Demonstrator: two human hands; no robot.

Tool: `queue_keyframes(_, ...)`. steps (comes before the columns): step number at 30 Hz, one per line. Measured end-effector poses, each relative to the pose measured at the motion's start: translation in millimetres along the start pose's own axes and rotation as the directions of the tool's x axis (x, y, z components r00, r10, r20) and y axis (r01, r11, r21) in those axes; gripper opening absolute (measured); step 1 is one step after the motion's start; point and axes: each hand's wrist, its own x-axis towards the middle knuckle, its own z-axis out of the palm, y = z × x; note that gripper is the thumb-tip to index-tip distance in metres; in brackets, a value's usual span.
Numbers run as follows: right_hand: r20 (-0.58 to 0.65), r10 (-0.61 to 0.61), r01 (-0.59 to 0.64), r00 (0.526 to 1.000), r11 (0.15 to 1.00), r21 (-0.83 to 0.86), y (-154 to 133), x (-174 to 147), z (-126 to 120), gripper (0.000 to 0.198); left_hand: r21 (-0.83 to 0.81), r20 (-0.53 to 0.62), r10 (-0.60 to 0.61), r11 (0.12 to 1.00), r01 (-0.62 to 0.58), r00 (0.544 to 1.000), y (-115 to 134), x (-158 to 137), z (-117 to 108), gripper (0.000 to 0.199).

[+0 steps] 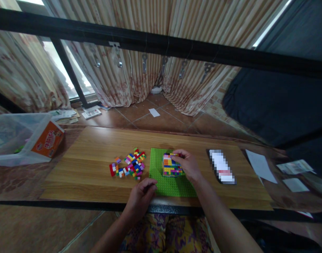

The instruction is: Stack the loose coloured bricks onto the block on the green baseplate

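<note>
A block built of many-coloured toy bricks [171,167] stands on the green studded baseplate [157,182]. My right hand [188,165] reaches over the block's right side, its thumb and fingers closed at the back and right edges. Whether a single loose brick sits under those fingertips is hidden. At the baseplate's near left edge rests my left hand [143,193], fingers curled in and thumb near them. Anything inside that curl is too small or hidden to name. Just beyond my left hand, a spread of loose toy bricks [131,168] lies left of the baseplate.
The wooden table [84,165] has a dark front edge. A phone [222,167] with a blurred screen lies to the right, with white paper [261,166] past it. A clear plastic bin [15,140] stands at the left. A black bar [161,40] crosses in front of the curtains.
</note>
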Motion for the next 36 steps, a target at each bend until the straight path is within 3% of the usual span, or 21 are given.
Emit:
queue_keyframes(11, 0.02, 0.018, -0.019, 1.0, 0.999, 0.04, -2, 1, 3, 0.029, 0.037, 0.014, 0.007, 0.999, -0.007, 1.0, -1, 0, -1, 0.016)
queue_keyframes(20, 0.017, 0.016, -0.018, 1.0, 0.996, 0.09, 4, -2, -3, 0.048, -0.041, -0.021, 0.001, 0.999, -0.002, 1.0, 2, -2, -1, 0.016)
queue_keyframes(25, -0.181, -0.063, 0.084, 0.982, 0.99, 0.109, 9, -13, -19, 0.045, -0.039, -0.072, -0.005, 0.999, 0.003, 0.997, 3, -13, -13, 0.016)
queue_keyframes(30, -0.333, -0.163, 0.138, 0.929, 0.986, -0.097, -10, -50, -20, 0.033, 0.031, -0.201, -0.015, 0.999, 0.021, 0.979, 7, -18, -36, 0.018)
queue_keyframes(33, -0.191, -0.323, 0.271, 0.927, 0.928, -0.257, -23, -81, 2, 0.019, 0.018, -0.288, -0.049, 0.998, 0.057, 0.956, 9, -17, -49, 0.019)
queue_keyframes(36, 0.201, -0.371, 0.42, 0.907, 0.841, -0.341, -24, -104, 39, 0.014, -0.019, -0.337, -0.098, 0.995, 0.097, 0.937, 8, -16, -56, 0.021)
